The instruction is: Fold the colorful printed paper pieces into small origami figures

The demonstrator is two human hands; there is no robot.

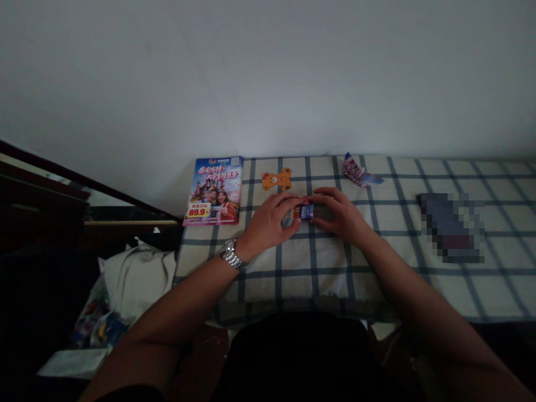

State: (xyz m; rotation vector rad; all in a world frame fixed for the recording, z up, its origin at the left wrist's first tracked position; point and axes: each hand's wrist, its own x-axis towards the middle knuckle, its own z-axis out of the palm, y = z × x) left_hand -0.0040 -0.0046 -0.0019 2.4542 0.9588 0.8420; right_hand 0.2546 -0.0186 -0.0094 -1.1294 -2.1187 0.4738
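Both my hands meet over a checked cloth (318, 262) on a table. Between them sits a small blue and red piece of folded paper (304, 211). My left hand (270, 222), with a metal watch (231, 255) on the wrist, pinches its left end with curled fingers. My right hand (340, 215) grips its right end, fingers bent round it. Most of the piece is hidden by my fingers.
A colourful flyer (215, 190) lies at the cloth's far left corner. An orange bear-shaped cutout (277, 180) and a crumpled printed scrap (358, 171) lie near the wall. A blurred dark object (453, 226) rests at right. White bags (134, 273) sit on the floor at left.
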